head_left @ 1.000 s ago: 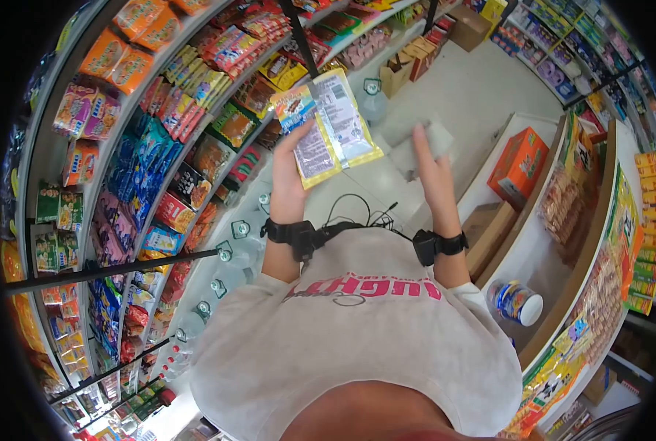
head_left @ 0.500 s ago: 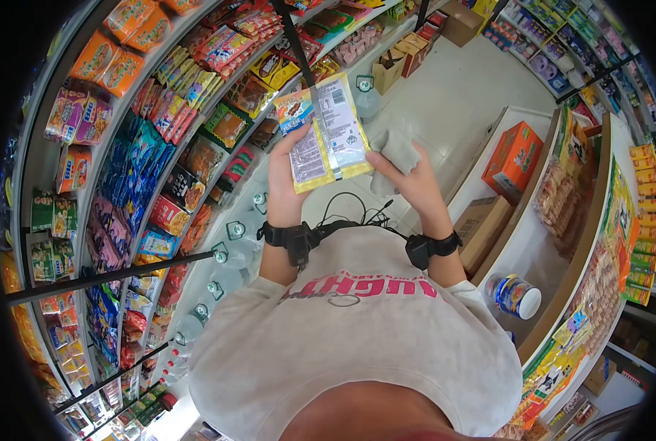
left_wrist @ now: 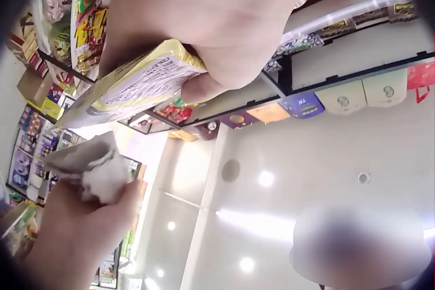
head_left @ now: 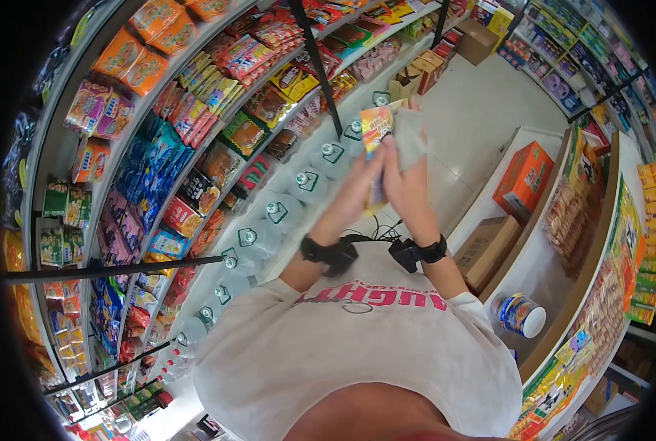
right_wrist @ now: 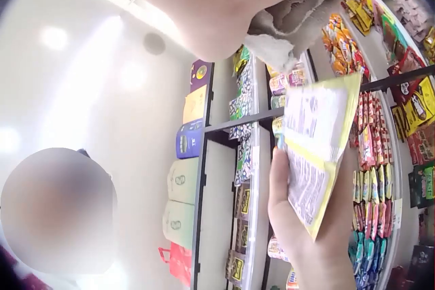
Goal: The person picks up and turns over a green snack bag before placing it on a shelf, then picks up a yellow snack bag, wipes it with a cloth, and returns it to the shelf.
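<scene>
My left hand (head_left: 352, 192) grips a flat yellow-edged snack packet (head_left: 377, 126). In the left wrist view, the thumb lies over the edge of the packet (left_wrist: 146, 86), whose printed pale back shows. In the right wrist view the packet (right_wrist: 314, 123) stands tilted in the left hand (right_wrist: 319, 242). My right hand (head_left: 407, 184) holds a crumpled grey cloth (head_left: 412, 136); the left wrist view shows the cloth (left_wrist: 92, 164) bunched between thumb and fingers. Seen from the head, both hands overlap close together, with the packet's lower part mostly hidden.
Shelves of bagged snacks (head_left: 188, 110) curve along the left. Large water bottles (head_left: 276, 217) line the floor below them. At right a white counter holds an orange box (head_left: 522, 180), a brown carton (head_left: 487, 250) and a blue-labelled jar (head_left: 520, 314).
The packet in my left hand has moved right and turned edge-on. My right hand first came in beside the packet with the cloth, and both hands are now close together.
</scene>
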The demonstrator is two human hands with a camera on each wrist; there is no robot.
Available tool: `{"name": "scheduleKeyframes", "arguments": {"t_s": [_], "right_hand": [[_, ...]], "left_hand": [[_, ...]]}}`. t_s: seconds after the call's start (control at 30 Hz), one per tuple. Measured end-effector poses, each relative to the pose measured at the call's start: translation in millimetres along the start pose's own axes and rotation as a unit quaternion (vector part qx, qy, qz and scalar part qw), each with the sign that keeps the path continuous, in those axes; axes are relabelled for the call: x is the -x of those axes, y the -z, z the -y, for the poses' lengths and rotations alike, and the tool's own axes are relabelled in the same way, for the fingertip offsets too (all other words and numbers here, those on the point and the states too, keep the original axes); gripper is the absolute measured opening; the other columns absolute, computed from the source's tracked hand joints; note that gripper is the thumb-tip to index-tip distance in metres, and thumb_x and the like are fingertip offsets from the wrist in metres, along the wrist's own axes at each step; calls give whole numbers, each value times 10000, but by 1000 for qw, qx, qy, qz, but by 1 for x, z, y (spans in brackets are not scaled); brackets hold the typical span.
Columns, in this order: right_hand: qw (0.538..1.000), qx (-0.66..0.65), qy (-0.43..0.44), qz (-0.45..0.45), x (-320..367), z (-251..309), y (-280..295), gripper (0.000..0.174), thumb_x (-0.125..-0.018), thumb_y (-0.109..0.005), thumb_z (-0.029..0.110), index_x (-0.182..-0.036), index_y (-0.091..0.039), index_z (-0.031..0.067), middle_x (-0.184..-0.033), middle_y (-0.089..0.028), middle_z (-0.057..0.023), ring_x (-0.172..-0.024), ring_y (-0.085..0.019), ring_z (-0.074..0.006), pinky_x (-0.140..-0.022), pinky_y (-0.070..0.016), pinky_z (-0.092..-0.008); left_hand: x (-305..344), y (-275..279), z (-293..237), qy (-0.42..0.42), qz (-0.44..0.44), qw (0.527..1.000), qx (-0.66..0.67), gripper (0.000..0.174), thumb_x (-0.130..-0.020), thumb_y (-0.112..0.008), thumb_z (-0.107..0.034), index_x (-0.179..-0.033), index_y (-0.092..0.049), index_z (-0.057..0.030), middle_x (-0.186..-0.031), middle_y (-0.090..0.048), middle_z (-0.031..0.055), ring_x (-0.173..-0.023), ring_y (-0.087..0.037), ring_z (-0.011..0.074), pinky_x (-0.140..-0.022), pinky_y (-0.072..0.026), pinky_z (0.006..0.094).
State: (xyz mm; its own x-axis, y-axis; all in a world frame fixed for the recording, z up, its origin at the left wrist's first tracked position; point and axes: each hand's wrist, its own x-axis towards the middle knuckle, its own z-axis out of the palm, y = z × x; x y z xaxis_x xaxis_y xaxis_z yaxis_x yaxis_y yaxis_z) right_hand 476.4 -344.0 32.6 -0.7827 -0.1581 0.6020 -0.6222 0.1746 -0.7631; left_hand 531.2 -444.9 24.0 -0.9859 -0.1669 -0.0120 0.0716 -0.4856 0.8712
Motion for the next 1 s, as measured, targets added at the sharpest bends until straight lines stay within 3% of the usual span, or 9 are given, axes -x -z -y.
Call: {"name": "scheduleKeyframes", "arguments": {"t_s": [0.13,0.3,0.43,0.47,0.53,0.63,0.83,0.93,1.0], "right_hand": [[986,68,86,127,2,15,-8,480,-936,-597,176,-1377,-524,-1,-1556,-401,-146,-1467,-303,-344,-1201,-203,-499],[957,15,116,265,22,17,-9,507,-929,-604,164,-1404,-506,17,-1552,-417,-105,-1467,-302,-347,-1202,-214,-509],[962,3,88,259,33,-18,-3,472,-973,-578,192,-1403,-508,10,-1500,-466,-147,-1419,-378,-335,-1178,-275,-447],[970,-1,60,236,35,-31,0,454,-996,-561,207,-1400,-509,6,-1477,-490,-158,-1396,-417,-325,-1167,-299,-423],[913,-161,-291,235,35,-48,16,480,-1071,-451,347,-1370,-523,-21,-1392,-553,-167,-1285,-513,-254,-1108,-354,-359],[906,-186,-371,85,19,-35,29,607,-1085,-350,476,-1387,-516,-24,-1321,-588,-146,-1212,-536,-192,-1060,-381,-329],[879,-346,-312,100,42,-47,27,700,-1058,-364,559,-1439,-443,-23,-1419,-511,-87,-1233,-528,-189,-1070,-383,-316],[775,-502,-368,109,48,-55,60,651,-1040,-494,490,-1438,-423,-20,-1450,-475,-74,-1243,-523,-179,-1069,-393,-326],[858,-383,-309,145,46,-52,75,602,-1016,-583,396,-1431,-430,-12,-1418,-506,-82,-1235,-529,-169,-1051,-413,-326]], "left_hand": [[1,-15,-29,18,-24,991,127,677,-1064,-410,-487,-1559,-245,-56,-1507,-423,97,-1405,-394,195,-1158,-316,348],[-22,30,-26,40,-209,960,183,503,-1058,-417,-479,-1295,-581,-67,-1175,-686,117,-1047,-673,260,-948,-522,395],[-31,58,-21,-14,-127,938,324,512,-1060,-424,-446,-1350,-538,-39,-1272,-653,139,-1123,-651,316,-1001,-502,458],[-29,53,-26,-16,-125,942,313,528,-1056,-424,-464,-1350,-533,-39,-1273,-651,139,-1123,-651,315,-1004,-503,461],[-20,33,-42,-14,-124,949,290,560,-1047,-426,-499,-1351,-525,-40,-1274,-647,138,-1122,-653,312,-1011,-504,465],[-19,16,-30,-19,-128,973,193,579,-1048,-432,-498,-1402,-483,-42,-1342,-612,121,-1182,-628,290,-1044,-482,442],[-21,-19,15,-68,106,986,-107,611,-1089,-371,-382,-1565,-251,-18,-1633,-239,134,-1513,-223,236,-1232,-162,359],[-25,-28,22,-47,113,975,-186,551,-1066,-455,-183,-1555,-268,-11,-1617,-276,141,-1504,-254,241,-1228,-188,372],[-27,-39,33,-54,108,977,-178,558,-1022,-494,-67,-1540,-294,-9,-1598,-313,138,-1495,-279,248,-1223,-209,380]]}}
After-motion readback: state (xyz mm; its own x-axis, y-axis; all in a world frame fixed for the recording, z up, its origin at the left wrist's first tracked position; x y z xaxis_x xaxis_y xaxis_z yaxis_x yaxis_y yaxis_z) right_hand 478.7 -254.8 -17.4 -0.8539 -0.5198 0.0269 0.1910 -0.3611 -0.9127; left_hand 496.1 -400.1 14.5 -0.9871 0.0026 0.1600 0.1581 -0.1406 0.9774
